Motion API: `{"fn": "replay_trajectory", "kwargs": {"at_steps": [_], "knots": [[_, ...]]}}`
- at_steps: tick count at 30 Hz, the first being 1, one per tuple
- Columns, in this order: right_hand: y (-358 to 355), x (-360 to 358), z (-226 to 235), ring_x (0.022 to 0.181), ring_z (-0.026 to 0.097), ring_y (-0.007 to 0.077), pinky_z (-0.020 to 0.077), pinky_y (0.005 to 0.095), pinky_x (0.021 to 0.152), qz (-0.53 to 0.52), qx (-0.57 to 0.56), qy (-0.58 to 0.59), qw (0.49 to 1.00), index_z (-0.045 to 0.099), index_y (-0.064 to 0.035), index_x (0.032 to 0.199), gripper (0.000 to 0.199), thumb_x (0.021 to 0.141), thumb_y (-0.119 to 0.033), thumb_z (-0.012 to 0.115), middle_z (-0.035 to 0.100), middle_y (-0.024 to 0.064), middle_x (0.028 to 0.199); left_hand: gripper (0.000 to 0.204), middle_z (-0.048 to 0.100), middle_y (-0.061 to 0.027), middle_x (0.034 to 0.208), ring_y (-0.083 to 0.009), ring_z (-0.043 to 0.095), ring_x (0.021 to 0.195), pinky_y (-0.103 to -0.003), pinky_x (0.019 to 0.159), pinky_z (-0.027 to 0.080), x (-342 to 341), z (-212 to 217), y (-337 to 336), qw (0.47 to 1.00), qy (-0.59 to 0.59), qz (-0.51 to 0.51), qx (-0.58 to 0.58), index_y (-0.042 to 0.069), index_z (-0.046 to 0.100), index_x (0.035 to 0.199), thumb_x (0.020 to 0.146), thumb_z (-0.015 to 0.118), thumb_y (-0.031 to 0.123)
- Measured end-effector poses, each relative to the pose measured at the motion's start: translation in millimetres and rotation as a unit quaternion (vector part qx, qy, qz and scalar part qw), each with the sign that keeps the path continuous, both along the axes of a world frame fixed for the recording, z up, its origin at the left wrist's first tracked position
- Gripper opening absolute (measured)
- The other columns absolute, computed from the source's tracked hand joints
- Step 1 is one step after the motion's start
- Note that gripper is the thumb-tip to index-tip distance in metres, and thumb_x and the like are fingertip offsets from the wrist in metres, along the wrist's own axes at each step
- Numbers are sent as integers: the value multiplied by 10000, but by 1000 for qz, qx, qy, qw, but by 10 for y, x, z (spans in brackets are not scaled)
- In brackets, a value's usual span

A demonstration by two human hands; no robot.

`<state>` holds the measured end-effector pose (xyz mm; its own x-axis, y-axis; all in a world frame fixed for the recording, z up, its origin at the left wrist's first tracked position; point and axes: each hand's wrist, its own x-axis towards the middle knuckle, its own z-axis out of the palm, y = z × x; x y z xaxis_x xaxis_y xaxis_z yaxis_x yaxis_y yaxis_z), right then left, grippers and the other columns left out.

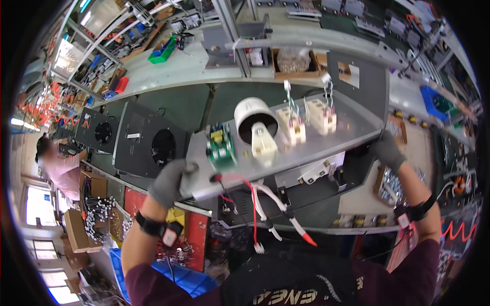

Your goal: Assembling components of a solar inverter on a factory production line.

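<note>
Left gloved hand [171, 181] and right gloved hand [387, 149] clamp opposite ends of the flat grey metal chassis plate [301, 145], held above the bench; stiff, likely weighty, loose wires dangling, so edges grip best.

Grey knit gloves cover the left grip [171, 179] and right grip [388, 149]; black wristbands carry small red-marked tags; maroon sleeves, black printed apron.

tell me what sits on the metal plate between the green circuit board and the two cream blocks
A white round part with a cream piece in front, seen in the head view.
</note>
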<state>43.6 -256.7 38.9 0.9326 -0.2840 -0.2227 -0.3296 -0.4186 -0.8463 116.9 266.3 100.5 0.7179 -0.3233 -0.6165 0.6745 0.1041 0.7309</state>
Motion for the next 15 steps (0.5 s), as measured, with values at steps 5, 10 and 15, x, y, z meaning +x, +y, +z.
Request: {"fn": "replay_trajectory", "kwargs": {"at_steps": [5, 10, 15], "knots": [[501, -64, 582, 531, 587, 199, 462, 330, 438, -7, -99, 177, 979, 560, 50, 807, 158, 678, -33, 596, 587, 132, 683, 200, 520, -42, 527, -135, 457, 368, -238, 305, 332, 971, -227, 304, 969, 164, -180, -33, 61, 548, 722, 828, 485, 219], [775, -43, 322, 772, 613, 357, 488, 435, 681, 16, -387, 75, 919, 573, 2, 811, 198, 745, -184, 565, 620, 208, 774, 245, 473, -50, 555, -117, 397, 406, -225, 316, 284, 1436, -732, 205, 935, 156, -295, 120, 95, 532, 731, 784, 471, 326], [765, -180, -122, 802, 586, 401, 457, 484, 700, -54, -445, 103, 888, 558, -41, 910, 221, 801, -232, 530, 618, 202, 820, 446, 546, -73, 662, -130, 434, 403, -221, 325, 297, 1907, -925, -27, 924, 257, -269, 87, 75, 516, 876, 863, 322, 477]]}}
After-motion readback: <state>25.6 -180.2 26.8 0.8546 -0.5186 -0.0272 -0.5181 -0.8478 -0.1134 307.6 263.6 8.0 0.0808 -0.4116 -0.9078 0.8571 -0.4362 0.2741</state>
